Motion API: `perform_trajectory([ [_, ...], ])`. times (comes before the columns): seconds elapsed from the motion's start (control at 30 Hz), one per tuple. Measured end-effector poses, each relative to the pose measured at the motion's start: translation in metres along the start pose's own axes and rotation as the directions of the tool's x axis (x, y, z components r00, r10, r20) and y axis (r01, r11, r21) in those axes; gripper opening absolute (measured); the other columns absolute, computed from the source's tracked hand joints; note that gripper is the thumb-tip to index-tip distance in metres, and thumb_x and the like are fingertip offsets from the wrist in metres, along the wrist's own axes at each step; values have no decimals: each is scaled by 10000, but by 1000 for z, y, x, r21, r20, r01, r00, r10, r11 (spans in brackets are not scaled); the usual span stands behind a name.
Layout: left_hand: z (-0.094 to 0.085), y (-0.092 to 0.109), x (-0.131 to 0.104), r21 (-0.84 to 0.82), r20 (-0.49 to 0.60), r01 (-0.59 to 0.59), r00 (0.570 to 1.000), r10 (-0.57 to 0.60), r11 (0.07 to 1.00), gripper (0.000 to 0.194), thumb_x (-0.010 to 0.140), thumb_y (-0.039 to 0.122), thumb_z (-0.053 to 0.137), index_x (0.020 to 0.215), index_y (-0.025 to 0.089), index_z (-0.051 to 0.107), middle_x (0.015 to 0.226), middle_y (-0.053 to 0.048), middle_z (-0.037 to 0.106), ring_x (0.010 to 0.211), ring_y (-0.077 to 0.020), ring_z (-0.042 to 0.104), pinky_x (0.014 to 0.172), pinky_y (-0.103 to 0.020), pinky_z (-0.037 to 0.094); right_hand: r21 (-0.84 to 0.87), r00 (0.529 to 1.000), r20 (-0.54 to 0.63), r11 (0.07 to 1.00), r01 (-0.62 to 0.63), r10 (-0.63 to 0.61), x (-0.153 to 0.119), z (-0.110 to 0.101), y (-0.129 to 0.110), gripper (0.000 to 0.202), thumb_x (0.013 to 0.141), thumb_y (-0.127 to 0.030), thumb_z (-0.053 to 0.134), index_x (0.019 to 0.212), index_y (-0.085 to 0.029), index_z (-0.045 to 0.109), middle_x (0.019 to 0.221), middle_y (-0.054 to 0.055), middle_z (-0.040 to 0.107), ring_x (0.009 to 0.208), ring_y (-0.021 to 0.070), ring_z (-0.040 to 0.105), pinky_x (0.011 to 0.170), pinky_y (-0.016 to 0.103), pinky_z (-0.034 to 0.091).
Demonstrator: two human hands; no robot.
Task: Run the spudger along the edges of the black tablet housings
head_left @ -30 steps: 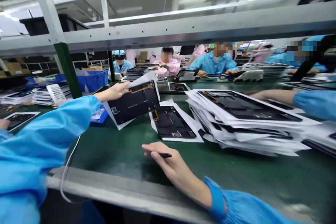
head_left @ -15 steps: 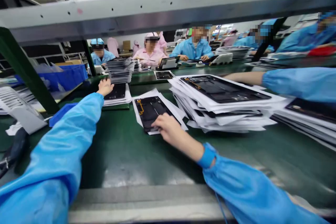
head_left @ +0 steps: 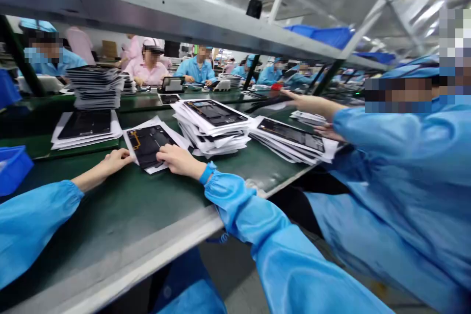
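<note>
Under the right hand (head_left: 176, 158), black panel (head_left: 149, 144) on white paper (head_left: 176, 138)

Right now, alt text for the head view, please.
Two bare hands in blue sleeves work at a dark panel on white paper: left hand at its left edge, right hand over its near right part. Paper-and-panel stacks stand beside it on a green bench; co-workers sit beyond.

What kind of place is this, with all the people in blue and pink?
Probably an electronics factory. There's a long green workbench, a thin black panel with an orange strip like a flat cable, and several people in blue work jackets or pink ones.
</note>
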State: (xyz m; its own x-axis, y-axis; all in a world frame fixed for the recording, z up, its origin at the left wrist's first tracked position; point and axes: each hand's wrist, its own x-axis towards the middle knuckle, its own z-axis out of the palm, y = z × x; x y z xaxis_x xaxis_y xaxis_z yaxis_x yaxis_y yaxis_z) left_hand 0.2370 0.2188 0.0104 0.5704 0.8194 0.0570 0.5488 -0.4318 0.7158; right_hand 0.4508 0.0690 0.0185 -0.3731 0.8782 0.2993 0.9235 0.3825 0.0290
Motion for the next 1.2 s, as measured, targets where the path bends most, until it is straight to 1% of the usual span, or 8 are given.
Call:
perform_trajectory([
  [0.13,6,11,3,-236,32,115,993,-111,965,235,677,354,753,637,156,633,644,-37,659,779,-245,666,705,-271,514,2,997,-53,998,-61,62,1,4,1,251,970,-351,631,1132,-161,639,1153,64,653,1030,209,642,891,421,552],
  [0.3,7,25,-18,-544,87,203,979,-185,814,88,852,230,624,846,146,601,756,-47,706,721,-167,708,697,-252,587,51,981,-132,989,-137,143,4,7,-6,275,974,-338,632,1182,-159,626,1183,72,651,1022,205,657,865,407,576],
  [0.4,10,30,-30,-627,141,260,965,-222,734,33,901,149,558,902,134,587,742,-62,702,619,-145,695,601,-231,593,74,975,-148,985,-158,168,6,11,-14,257,977,-328,628,1167,-156,626,1150,64,656,965,186,662,816,372,584],
  [0.47,11,31,-35,-637,190,310,950,-246,706,33,900,120,568,887,121,598,713,-77,697,557,-146,678,537,-227,586,83,973,-150,983,-167,178,7,13,-19,239,978,-323,625,1148,-154,629,1125,58,657,938,176,661,790,354,582],
  [0.63,5,29,-40,-632,247,355,935,-256,689,42,904,157,651,891,128,624,695,-66,695,539,-146,682,529,-212,589,94,973,-133,979,-178,190,10,16,-26,244,979,-323,624,1157,-156,628,1135,60,656,946,179,661,793,356,584],
  [0.83,1,28,-51,-616,296,387,921,-254,686,214,957,298,668,1013,91,656,857,-85,721,578,-96,655,552,-182,540,172,988,-99,980,-104,122,6,16,-22,305,975,-360,632,1206,-162,625,1188,75,658,1001,200,668,853,404,586],
  [1.0,3,24,-50,-573,349,407,907,-237,711,281,991,340,627,1187,139,625,1120,-72,665,925,-174,676,797,-350,602,232,988,-141,972,-24,58,9,27,0,322,979,-370,623,1237,-178,615,1239,85,642,1042,211,659,886,423,578],
  [1.2,9,25,-51,-557,357,395,908,-218,730,311,983,336,638,1222,138,610,1163,-85,650,968,-191,670,822,-369,600,215,997,-80,977,0,18,6,27,12,320,980,-373,621,1231,-175,617,1229,84,645,1031,208,661,879,419,580],
])
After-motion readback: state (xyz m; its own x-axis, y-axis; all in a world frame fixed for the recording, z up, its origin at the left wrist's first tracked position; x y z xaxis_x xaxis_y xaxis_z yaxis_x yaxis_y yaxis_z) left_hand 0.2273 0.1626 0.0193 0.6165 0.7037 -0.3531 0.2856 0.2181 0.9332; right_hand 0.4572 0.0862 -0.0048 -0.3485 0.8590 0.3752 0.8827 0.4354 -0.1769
